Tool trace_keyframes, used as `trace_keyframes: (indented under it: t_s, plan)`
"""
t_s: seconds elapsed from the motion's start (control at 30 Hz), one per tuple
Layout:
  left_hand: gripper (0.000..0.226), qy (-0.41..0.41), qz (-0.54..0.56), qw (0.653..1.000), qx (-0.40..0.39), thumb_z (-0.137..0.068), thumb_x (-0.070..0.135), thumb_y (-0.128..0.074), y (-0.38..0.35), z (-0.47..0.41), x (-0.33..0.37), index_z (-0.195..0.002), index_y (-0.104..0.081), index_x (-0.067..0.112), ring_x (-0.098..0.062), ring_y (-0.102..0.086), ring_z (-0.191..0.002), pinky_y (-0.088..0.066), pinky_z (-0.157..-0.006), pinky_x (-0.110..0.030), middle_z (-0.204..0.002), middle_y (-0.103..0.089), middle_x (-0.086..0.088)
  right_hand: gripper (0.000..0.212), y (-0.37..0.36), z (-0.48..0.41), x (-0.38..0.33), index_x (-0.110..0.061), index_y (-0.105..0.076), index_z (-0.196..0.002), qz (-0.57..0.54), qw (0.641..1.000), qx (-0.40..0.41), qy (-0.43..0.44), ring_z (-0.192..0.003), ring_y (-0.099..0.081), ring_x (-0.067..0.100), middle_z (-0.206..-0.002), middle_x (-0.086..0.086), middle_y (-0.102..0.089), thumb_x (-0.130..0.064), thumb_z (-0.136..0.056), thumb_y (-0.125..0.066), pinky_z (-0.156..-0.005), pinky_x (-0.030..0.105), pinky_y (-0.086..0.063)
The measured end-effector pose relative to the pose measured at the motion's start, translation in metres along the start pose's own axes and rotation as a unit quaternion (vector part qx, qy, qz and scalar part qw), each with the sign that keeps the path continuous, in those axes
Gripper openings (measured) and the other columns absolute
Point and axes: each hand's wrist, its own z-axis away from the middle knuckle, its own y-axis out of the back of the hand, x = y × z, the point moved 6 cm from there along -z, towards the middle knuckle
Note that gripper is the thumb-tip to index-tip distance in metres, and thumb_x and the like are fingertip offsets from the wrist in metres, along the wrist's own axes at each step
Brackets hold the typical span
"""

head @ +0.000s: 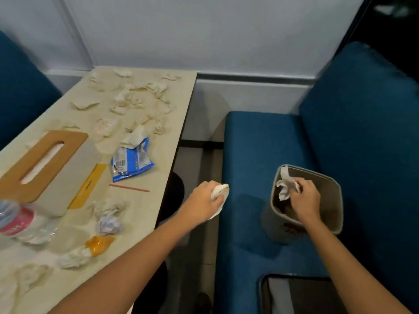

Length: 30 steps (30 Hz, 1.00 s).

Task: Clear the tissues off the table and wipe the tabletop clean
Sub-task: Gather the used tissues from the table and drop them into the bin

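Several crumpled tissues (138,98) lie scattered over the beige table (145,207), from the far end to the near corner. A grey waste bin (335,200) stands on the blue bench seat to the right of the table. My right hand (305,200) is inside the bin's mouth, closed on a crumpled white tissue (285,185). My left hand (204,203) hovers over the gap between table and bench, gripping another white tissue (221,192).
On the table are a tissue box with a wooden lid (43,164), a blue snack wrapper (131,160), a red straw (129,188), a plastic bottle (13,218) and an orange wrapper (98,244). The blue bench (260,143) has a dark bag (292,295) near me.
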Motion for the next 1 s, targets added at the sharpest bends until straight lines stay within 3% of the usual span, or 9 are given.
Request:
trace_keyframes:
  t_s: [0.07,0.2,0.3,0.43,0.63,0.73,0.9,1.0]
  plan:
    - [0.032,-0.022,-0.007,0.999,-0.031,-0.095,0.028,-0.047,-0.024,-0.023,0.023,-0.122,-0.052,0.013,-0.02,-0.053,-0.103,-0.04,-0.086,-0.028,-0.115,-0.054,-0.006,0.024,0.006,-0.012,0.027,0.006,-0.061,-0.11,0.012,0.999,-0.009,-0.045,-0.105,-0.051,0.039,-0.113,0.027,-0.054,-0.002,-0.089,-0.052,-0.089,0.032,-0.033]
    - [0.031,-0.057,-0.005,0.996,-0.072,-0.094,0.028,-0.046,-0.068,-0.062,0.067,-0.121,-0.052,0.014,-0.02,-0.052,-0.103,-0.039,-0.085,-0.028,-0.113,-0.053,-0.006,0.045,-0.003,-0.018,0.084,-0.003,-0.044,-0.133,0.057,0.977,-0.137,-0.156,-0.121,-0.043,0.036,-0.134,0.021,-0.041,-0.012,-0.09,-0.055,-0.099,0.036,-0.034]
    - [0.031,-0.059,0.022,0.994,-0.084,-0.094,0.027,-0.047,-0.098,-0.086,0.091,-0.121,-0.052,0.015,-0.02,-0.051,-0.104,-0.039,-0.086,-0.028,-0.117,-0.054,-0.005,0.05,0.002,-0.011,0.111,-0.006,-0.04,-0.137,0.043,0.969,-0.139,-0.197,-0.126,-0.041,0.034,-0.139,0.018,-0.04,-0.019,-0.091,-0.055,-0.102,0.037,-0.034]
    - [0.033,-0.062,0.048,0.993,-0.088,-0.095,0.024,-0.046,-0.131,-0.103,0.116,-0.126,-0.047,0.013,-0.023,-0.05,-0.106,-0.037,-0.085,-0.027,-0.12,-0.049,-0.008,0.046,0.019,-0.003,0.124,-0.006,-0.043,-0.135,-0.003,0.975,-0.095,-0.203,-0.122,-0.045,0.031,-0.135,0.018,-0.045,-0.01,-0.09,-0.056,-0.104,0.037,-0.036]
    - [0.042,-0.041,0.103,0.989,-0.097,-0.096,0.025,-0.046,-0.164,-0.117,0.137,-0.134,-0.036,0.013,-0.023,-0.048,-0.112,-0.037,-0.088,-0.025,-0.132,-0.038,-0.009,0.039,0.039,-0.006,0.126,-0.008,-0.049,-0.13,-0.037,0.981,-0.034,-0.188,-0.106,-0.054,0.026,-0.118,0.014,-0.056,-0.009,-0.091,-0.053,-0.092,0.034,-0.042]
    - [0.052,-0.015,0.105,0.988,-0.11,-0.094,0.029,-0.049,-0.168,-0.124,0.137,-0.14,-0.03,0.015,-0.024,-0.044,-0.122,-0.036,-0.097,-0.03,-0.139,-0.035,-0.009,0.037,0.042,-0.013,0.118,-0.008,-0.051,-0.128,-0.038,0.985,-0.019,-0.167,-0.099,-0.055,0.023,-0.113,0.013,-0.056,-0.008,-0.091,-0.052,-0.089,0.031,-0.041]
    - [0.043,0.001,0.094,0.993,-0.078,-0.095,0.035,-0.045,-0.147,-0.127,0.109,-0.134,-0.04,0.018,-0.024,-0.049,-0.118,-0.039,-0.101,-0.036,-0.137,-0.04,-0.006,0.033,0.029,-0.025,0.091,-0.008,-0.056,-0.122,-0.034,0.993,-0.031,-0.112,-0.091,-0.054,0.02,-0.107,0.012,-0.057,-0.006,-0.09,-0.053,-0.088,0.03,-0.041]
    - [0.039,0.005,0.107,0.993,-0.055,-0.096,0.033,-0.045,-0.125,-0.119,0.084,-0.131,-0.045,0.017,-0.02,-0.05,-0.118,-0.039,-0.1,-0.033,-0.135,-0.044,-0.004,0.03,0.01,-0.028,0.061,-0.008,-0.059,-0.118,-0.042,0.996,-0.047,-0.064,-0.083,-0.053,0.016,-0.1,0.007,-0.055,-0.005,-0.089,-0.054,-0.082,0.024,-0.041]
